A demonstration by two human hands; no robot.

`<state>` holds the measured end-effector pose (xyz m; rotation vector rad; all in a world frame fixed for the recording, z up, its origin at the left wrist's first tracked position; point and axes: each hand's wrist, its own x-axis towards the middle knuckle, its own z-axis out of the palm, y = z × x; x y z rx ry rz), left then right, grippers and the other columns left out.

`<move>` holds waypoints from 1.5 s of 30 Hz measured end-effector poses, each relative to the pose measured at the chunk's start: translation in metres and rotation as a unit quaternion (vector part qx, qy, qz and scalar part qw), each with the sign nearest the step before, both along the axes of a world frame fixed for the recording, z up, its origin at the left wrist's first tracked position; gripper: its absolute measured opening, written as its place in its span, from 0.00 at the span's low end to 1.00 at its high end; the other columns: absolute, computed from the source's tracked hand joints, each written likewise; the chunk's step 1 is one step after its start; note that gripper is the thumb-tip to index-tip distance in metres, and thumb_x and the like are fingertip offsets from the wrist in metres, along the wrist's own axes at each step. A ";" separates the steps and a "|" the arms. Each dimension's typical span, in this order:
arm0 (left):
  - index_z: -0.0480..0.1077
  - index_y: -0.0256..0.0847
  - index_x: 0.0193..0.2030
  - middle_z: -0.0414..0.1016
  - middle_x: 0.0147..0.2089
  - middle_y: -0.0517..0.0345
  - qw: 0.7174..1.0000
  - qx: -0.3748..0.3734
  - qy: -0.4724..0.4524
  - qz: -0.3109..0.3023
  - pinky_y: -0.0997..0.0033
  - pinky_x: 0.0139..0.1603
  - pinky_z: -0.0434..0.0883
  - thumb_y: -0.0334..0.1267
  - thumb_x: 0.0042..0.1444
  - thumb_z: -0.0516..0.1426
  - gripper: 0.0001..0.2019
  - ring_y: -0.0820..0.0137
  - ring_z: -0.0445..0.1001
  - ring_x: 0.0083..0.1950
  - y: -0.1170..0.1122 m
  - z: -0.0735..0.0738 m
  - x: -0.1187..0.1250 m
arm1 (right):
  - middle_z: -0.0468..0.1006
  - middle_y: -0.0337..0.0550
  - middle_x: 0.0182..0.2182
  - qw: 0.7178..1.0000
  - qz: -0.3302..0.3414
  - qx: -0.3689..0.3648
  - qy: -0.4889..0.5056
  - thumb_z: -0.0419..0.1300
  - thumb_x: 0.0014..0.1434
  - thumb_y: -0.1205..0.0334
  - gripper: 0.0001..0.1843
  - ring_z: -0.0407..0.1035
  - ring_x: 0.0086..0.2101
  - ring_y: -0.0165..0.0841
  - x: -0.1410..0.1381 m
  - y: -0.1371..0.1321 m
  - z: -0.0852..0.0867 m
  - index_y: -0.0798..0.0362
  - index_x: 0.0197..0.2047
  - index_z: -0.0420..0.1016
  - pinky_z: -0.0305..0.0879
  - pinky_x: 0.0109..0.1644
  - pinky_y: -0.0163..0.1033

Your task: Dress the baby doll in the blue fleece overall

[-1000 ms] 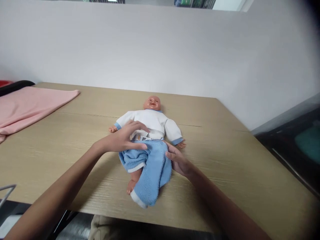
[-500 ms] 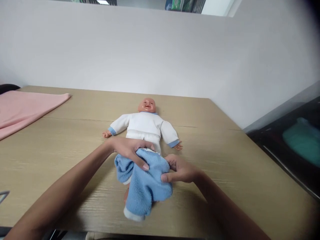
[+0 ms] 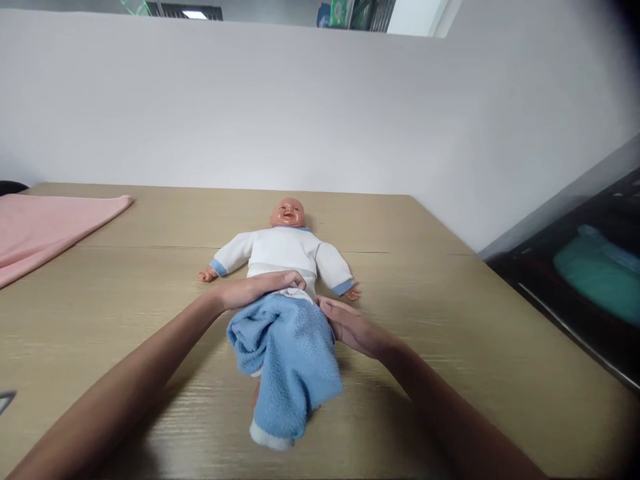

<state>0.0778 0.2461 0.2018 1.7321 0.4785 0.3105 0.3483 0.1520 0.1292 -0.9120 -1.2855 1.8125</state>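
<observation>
A baby doll (image 3: 289, 213) lies face up on the table in a white top (image 3: 283, 250) with blue cuffs and collar. Blue fleece pants (image 3: 295, 347) with white hems lie bunched over its lower body and hide most of its legs. At the left of the waist, my left hand (image 3: 257, 288) has its fingers curled at the white inner edge of the waistband. My right hand (image 3: 353, 328) pinches the waistband from the right side, its fingertips partly hidden by the cloth.
A pink cloth (image 3: 50, 227) lies on the wooden table (image 3: 430, 313) at the far left. Behind the table rises a white wall (image 3: 280, 107). To the right, a teal bundle (image 3: 600, 273) rests on something dark.
My left thumb has come off the front of the pants and my left fingers are at the waistband. My right hand has slid up the right side toward the waist.
</observation>
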 end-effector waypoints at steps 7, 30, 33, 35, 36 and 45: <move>0.75 0.44 0.57 0.78 0.50 0.54 0.994 -0.092 -0.044 -0.045 0.64 0.54 0.73 0.50 0.71 0.68 0.16 0.62 0.76 0.51 -0.002 -0.001 0.006 | 0.81 0.38 0.43 0.998 -0.045 0.002 0.036 0.81 0.63 0.40 0.26 0.75 0.43 0.33 -0.004 0.002 0.008 0.48 0.53 0.84 0.71 0.51 0.37; 0.81 0.44 0.59 0.85 0.50 0.55 0.994 0.054 0.045 -0.084 0.63 0.53 0.80 0.57 0.68 0.70 0.22 0.58 0.83 0.50 0.001 0.001 -0.003 | 0.77 0.36 0.36 0.958 0.175 0.143 -0.175 0.78 0.63 0.37 0.24 0.70 0.37 0.34 0.006 -0.010 0.041 0.50 0.40 0.81 0.71 0.42 0.37; 0.84 0.44 0.46 0.86 0.41 0.57 0.977 -0.008 0.086 -0.194 0.62 0.45 0.81 0.58 0.55 0.78 0.23 0.59 0.82 0.42 0.001 0.002 -0.003 | 0.75 0.36 0.35 0.973 0.152 0.141 -0.105 0.76 0.64 0.36 0.25 0.69 0.37 0.33 0.005 -0.012 0.044 0.50 0.41 0.80 0.72 0.44 0.37; 0.83 0.44 0.39 0.85 0.36 0.58 0.967 -0.019 0.117 -0.224 0.61 0.42 0.81 0.58 0.54 0.78 0.21 0.60 0.80 0.37 0.000 0.004 -0.002 | 0.76 0.35 0.36 0.981 0.140 0.115 -0.065 0.76 0.65 0.35 0.26 0.70 0.37 0.33 0.004 -0.013 0.043 0.50 0.45 0.82 0.73 0.47 0.38; 0.83 0.43 0.37 0.85 0.36 0.57 0.967 -0.014 0.120 -0.226 0.60 0.42 0.81 0.58 0.56 0.77 0.20 0.60 0.80 0.37 0.000 0.004 -0.002 | 0.78 0.36 0.38 0.983 0.141 0.104 -0.055 0.76 0.65 0.35 0.27 0.72 0.38 0.34 0.003 -0.013 0.042 0.50 0.48 0.82 0.73 0.49 0.38; 0.85 0.41 0.50 0.88 0.48 0.53 0.990 -0.022 0.034 -0.133 0.57 0.58 0.82 0.58 0.63 0.73 0.22 0.56 0.84 0.49 0.007 -0.011 -0.003 | 0.84 0.40 0.44 0.963 0.249 0.023 -0.099 0.83 0.57 0.39 0.31 0.77 0.43 0.37 0.003 -0.017 0.041 0.51 0.52 0.83 0.76 0.48 0.39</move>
